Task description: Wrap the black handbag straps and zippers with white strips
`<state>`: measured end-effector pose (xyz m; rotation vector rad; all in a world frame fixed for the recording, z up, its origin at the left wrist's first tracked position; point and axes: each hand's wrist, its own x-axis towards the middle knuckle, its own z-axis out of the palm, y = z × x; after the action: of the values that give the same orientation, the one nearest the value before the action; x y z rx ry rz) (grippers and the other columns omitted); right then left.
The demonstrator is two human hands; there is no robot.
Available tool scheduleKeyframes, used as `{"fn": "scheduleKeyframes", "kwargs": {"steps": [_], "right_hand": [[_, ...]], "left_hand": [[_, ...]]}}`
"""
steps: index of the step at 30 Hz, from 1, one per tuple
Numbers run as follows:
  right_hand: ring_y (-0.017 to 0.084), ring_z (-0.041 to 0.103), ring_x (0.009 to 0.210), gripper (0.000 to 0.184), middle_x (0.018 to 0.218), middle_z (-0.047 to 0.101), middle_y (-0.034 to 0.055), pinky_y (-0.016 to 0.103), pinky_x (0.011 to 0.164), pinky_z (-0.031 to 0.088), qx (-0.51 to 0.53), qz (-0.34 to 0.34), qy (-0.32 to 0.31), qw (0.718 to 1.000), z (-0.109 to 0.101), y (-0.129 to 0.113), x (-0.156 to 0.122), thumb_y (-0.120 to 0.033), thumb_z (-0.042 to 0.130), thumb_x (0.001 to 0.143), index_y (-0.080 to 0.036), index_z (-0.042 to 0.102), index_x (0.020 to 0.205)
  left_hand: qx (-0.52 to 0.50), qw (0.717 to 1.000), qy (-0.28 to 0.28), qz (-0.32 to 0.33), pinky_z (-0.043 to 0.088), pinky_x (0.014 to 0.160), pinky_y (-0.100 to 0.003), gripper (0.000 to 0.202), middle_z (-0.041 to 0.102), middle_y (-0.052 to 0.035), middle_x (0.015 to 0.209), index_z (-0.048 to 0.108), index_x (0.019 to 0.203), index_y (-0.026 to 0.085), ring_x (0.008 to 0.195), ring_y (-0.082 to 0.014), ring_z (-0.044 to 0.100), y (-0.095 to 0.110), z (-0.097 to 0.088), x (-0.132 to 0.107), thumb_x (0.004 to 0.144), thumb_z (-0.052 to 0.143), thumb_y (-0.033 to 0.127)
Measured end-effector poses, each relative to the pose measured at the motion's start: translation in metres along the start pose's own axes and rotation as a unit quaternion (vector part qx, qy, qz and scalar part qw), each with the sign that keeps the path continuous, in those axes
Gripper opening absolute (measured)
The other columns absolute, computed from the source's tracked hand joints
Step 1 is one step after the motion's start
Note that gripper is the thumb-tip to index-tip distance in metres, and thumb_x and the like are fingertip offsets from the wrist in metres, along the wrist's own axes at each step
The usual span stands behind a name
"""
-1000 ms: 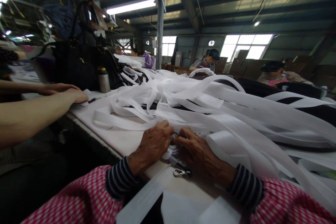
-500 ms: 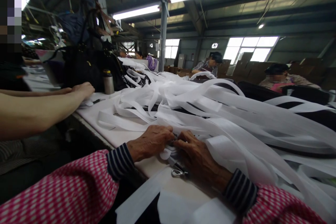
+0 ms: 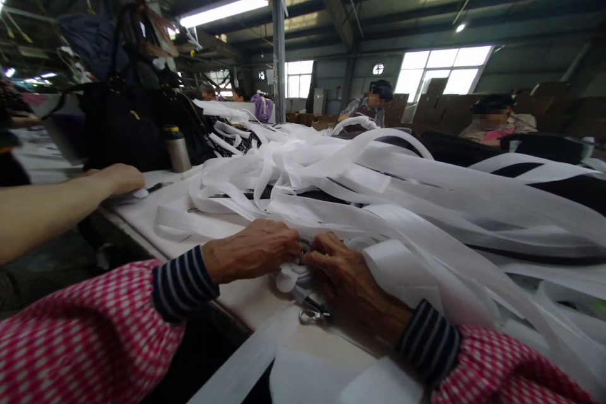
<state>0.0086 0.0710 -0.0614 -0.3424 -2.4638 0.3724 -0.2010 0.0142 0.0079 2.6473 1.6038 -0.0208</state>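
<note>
My left hand and my right hand meet at the near edge of the white table. Both have their fingers curled in and pinched on a bunched end of white strap between them. A dark strap with a metal snap hook lies on the table just under my right hand. A big tangled heap of white straps spreads behind and to the right of my hands. Both my sleeves are pink checked with striped cuffs.
Another person's bare arm and hand rest on the table at the left. A steel bottle and dark bags stand at the back left. Other people sit across the table by cardboard boxes. White cloth lies nearest me.
My hands stay pinched on the same strap end, with only small finger shifts. The view has swung a little. The neighbour's hand has shifted slightly on the table.
</note>
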Motion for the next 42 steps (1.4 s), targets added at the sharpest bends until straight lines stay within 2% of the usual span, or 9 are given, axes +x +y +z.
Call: {"fn": "scheduleKeyframes", "kwargs": {"steps": [5,12,17,22,24,28,33,39,42], "right_hand": [[0.021,0.054,0.088,0.029,0.089,0.059,0.006,0.032,0.071,0.043,0.002,0.0,0.02,1.0,0.002,0.001,0.001,0.003,0.053,0.076,-0.019,0.068,0.089],[0.021,0.056,0.089,0.032,0.093,0.063,0.0069,0.033,0.074,0.044,0.009,0.014,0.02,1.0,0.002,0.002,-0.002,0.002,0.052,0.076,-0.019,0.068,0.094],[0.021,0.058,0.085,0.027,0.091,0.064,0.0061,0.032,0.075,0.043,0.025,0.049,0.044,0.998,0.0,0.002,-0.003,0.0,0.049,0.076,-0.019,0.058,0.093],[0.021,0.06,0.084,0.025,0.091,0.066,0.005,0.031,0.075,0.041,0.021,0.089,0.052,0.994,0.001,0.002,0.0,-0.002,0.049,0.078,-0.019,0.056,0.095],[0.02,0.061,0.085,0.025,0.091,0.066,0.0049,0.03,0.076,0.041,0.018,0.094,0.052,0.994,0.001,0.003,0.001,-0.002,0.05,0.077,-0.019,0.057,0.094],[0.02,0.061,0.085,0.026,0.09,0.066,0.0048,0.03,0.077,0.042,0.009,0.089,0.056,0.994,0.001,0.002,0.001,0.0,0.05,0.076,-0.018,0.058,0.094],[0.021,0.062,0.091,0.025,0.096,0.068,0.0073,0.032,0.082,0.046,-0.006,0.056,0.044,0.997,0.0,-0.003,-0.001,0.0,0.053,0.08,-0.017,0.063,0.095],[0.021,0.061,0.094,0.025,0.098,0.069,0.0084,0.034,0.087,0.049,0.005,-0.035,0.027,0.999,-0.004,-0.005,-0.005,0.002,0.053,0.082,-0.017,0.063,0.095],[0.022,0.06,0.093,0.02,0.101,0.069,0.0101,0.035,0.084,0.048,-0.022,-0.05,0.0,0.999,-0.007,-0.007,-0.006,-0.003,0.052,0.088,-0.017,0.064,0.099]], "left_hand": [[0.029,0.997,-0.019,-0.068,0.044,0.067,-0.03,0.02,0.071,-0.0058,0.075,0.069,0.073,0.018,0.074,-0.0225,0.067,0.015,-0.009,0.01,0.092,0.061,0.015],[0.049,0.988,-0.035,-0.139,0.049,0.071,-0.032,0.01,0.073,-0.011,0.09,0.073,0.089,0.016,0.083,-0.0268,0.069,0.019,-0.019,0.032,0.081,0.068,0.02],[-0.007,0.987,-0.013,-0.161,0.042,0.063,-0.029,0.007,0.07,-0.0066,0.078,0.072,0.08,0.017,0.076,-0.024,0.066,0.01,-0.012,0.034,0.076,0.067,0.015],[-0.044,0.979,0.031,-0.195,0.04,0.064,-0.025,0.012,0.069,-0.0006,0.076,0.072,0.084,0.019,0.076,-0.0183,0.066,0.01,0.007,0.011,0.088,0.066,0.028],[-0.05,0.979,0.067,-0.184,0.044,0.074,-0.026,0.017,0.073,-0.0014,0.086,0.073,0.091,0.019,0.086,-0.0185,0.067,0.011,0.013,0.0,0.095,0.059,0.028],[-0.017,0.989,0.136,-0.058,0.046,0.096,-0.028,0.028,0.072,-0.004,0.104,0.074,0.101,0.021,0.102,-0.0179,0.065,0.009,0.015,-0.021,0.104,0.046,0.023],[0.033,0.983,0.175,0.032,0.048,0.099,-0.029,0.024,0.071,-0.0042,0.11,0.072,0.11,0.025,0.105,-0.0171,0.062,0.02,0.023,-0.041,0.105,0.049,0.022],[0.046,0.969,0.228,-0.084,0.054,0.098,-0.04,0.027,0.067,-0.0073,0.133,0.067,0.126,0.021,0.126,-0.0261,0.057,0.04,0.063,-0.05,0.1,0.061,0.026],[0.039,0.969,0.227,-0.086,0.057,0.096,-0.045,0.032,0.067,-0.0086,0.133,0.063,0.13,0.019,0.125,-0.0292,0.058,0.04,0.072,-0.05,0.099,0.063,0.029]]}}
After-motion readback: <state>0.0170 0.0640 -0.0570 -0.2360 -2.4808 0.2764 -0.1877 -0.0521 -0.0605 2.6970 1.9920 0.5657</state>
